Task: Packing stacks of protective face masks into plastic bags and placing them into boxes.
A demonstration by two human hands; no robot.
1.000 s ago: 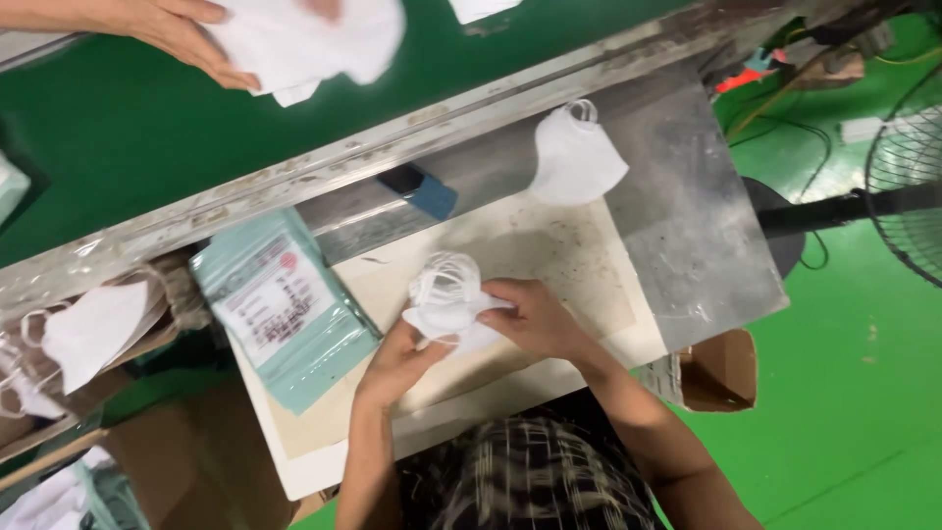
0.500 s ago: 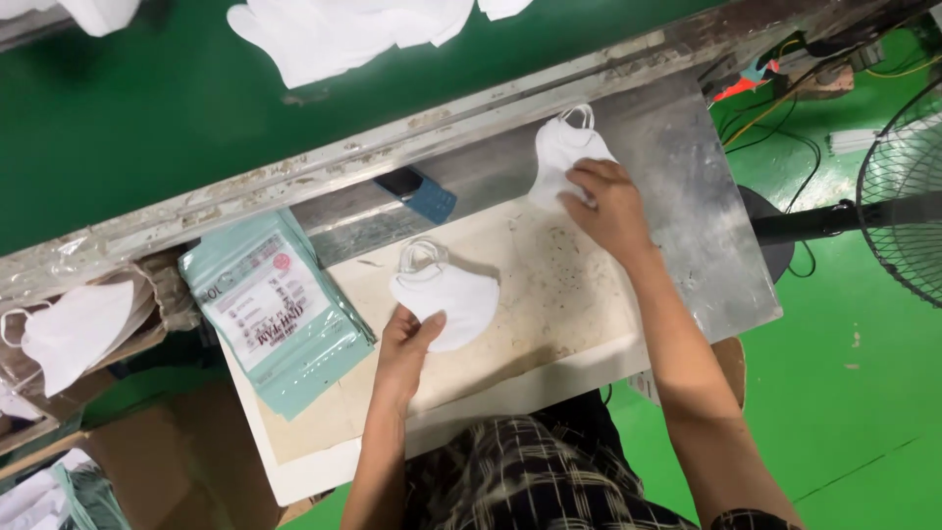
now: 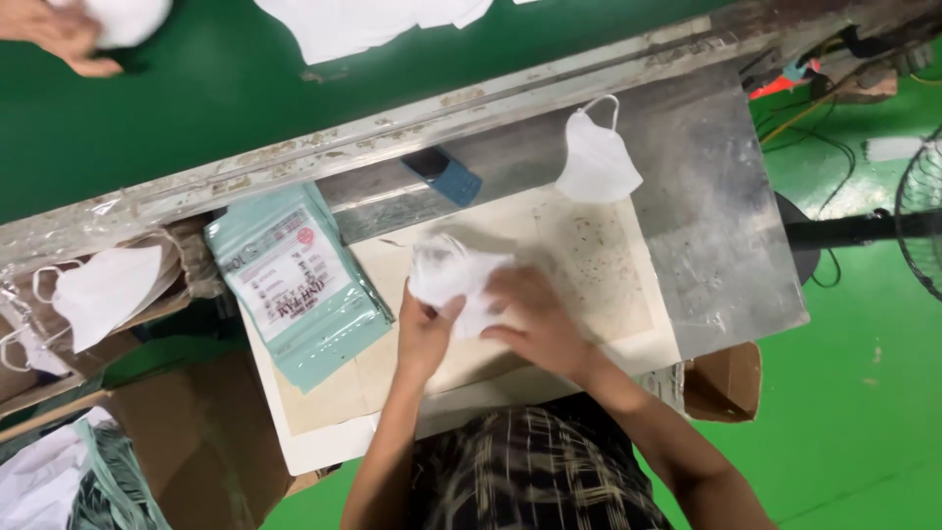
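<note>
While a co-worker's hand (image 3: 61, 37) grips a white item at the far left of the green conveyor belt (image 3: 196, 108), a stack of teal packaging pouches (image 3: 299, 285) lies on the cream work board (image 3: 589, 255). Right of the stack, the left hand (image 3: 424, 339) pinches the lower edge of a white face mask (image 3: 453, 280) above the board. The right hand (image 3: 535, 319) covers the mask's right side, fingers closed on it; motion blur hides detail. A second white mask (image 3: 594, 162) rests farther right, on the metal plate (image 3: 716, 216).
</note>
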